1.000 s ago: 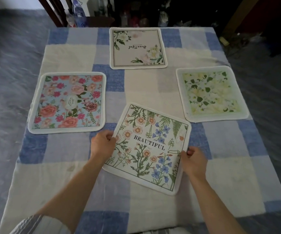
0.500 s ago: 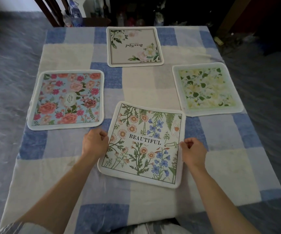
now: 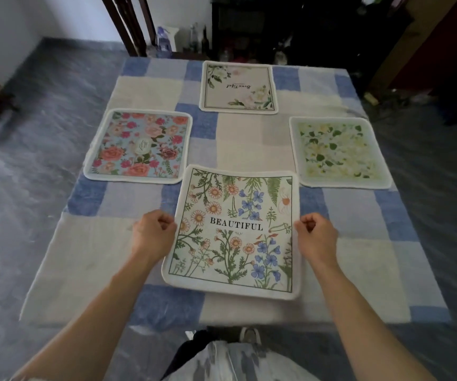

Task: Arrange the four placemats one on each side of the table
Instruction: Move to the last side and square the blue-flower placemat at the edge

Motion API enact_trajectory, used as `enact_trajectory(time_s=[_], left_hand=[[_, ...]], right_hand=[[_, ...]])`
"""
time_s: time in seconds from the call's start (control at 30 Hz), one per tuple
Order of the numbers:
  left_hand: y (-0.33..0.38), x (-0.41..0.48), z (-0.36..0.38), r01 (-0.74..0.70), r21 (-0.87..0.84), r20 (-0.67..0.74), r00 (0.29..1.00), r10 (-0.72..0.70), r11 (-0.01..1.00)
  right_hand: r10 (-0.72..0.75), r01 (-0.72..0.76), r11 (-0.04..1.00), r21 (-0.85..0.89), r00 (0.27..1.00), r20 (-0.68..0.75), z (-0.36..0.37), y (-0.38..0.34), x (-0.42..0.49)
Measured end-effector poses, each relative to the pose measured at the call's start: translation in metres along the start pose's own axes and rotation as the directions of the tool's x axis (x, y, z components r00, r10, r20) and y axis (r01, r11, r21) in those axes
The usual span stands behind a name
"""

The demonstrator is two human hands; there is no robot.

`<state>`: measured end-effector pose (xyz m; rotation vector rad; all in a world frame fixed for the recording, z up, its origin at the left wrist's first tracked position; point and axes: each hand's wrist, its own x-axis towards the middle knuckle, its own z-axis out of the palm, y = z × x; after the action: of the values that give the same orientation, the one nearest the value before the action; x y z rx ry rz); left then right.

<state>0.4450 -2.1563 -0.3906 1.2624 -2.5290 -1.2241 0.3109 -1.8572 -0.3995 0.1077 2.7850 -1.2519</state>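
Four placemats lie on a table (image 3: 89,251) under a blue and cream checked cloth. The "BEAUTIFUL" wildflower placemat (image 3: 235,229) lies nearest me, nearly square to the front edge. My left hand (image 3: 154,235) pinches its left edge and my right hand (image 3: 316,237) pinches its right edge. A pink rose placemat (image 3: 139,147) sits at the left side. A cream placemat with script lettering (image 3: 238,88) sits at the far side. A pale green leafy placemat (image 3: 338,152) sits at the right side.
Dark chair legs (image 3: 128,26) stand behind the table's far left corner. Bottles (image 3: 164,42) and dark furniture (image 3: 290,26) line the back wall. Grey marbled floor surrounds the table. A shoe (image 3: 250,336) shows below the front edge.
Both hands have turned the "BEAUTIFUL" placemat from a tilted lie to almost straight with the table's front edge. The other three mats have stayed put; the camera has shifted back.
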Motion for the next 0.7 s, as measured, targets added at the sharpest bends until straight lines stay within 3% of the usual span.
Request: enact_trajectory(time_s=[0.23,0.43,0.7], left_hand=[[-0.003,-0.055,0.02,0.072,-0.032,-0.05,0.996,-0.074,0.997],[-0.017,-0.071,0.033,0.128,-0.082,-0.055,0.99,-0.133,0.988],[-0.03,-0.054,0.044,0.143,-0.074,-0.012,0.99,-0.144,0.987]], right_hand=[[-0.035,0.032,0.999,0.031,0.993,0.11,-0.015,0.024,-0.012],[-0.066,0.062,0.997,0.049,0.994,0.089,-0.022,0.027,-0.021],[0.006,-0.007,1.0,0.015,0.998,0.064,-0.009,0.037,-0.015]])
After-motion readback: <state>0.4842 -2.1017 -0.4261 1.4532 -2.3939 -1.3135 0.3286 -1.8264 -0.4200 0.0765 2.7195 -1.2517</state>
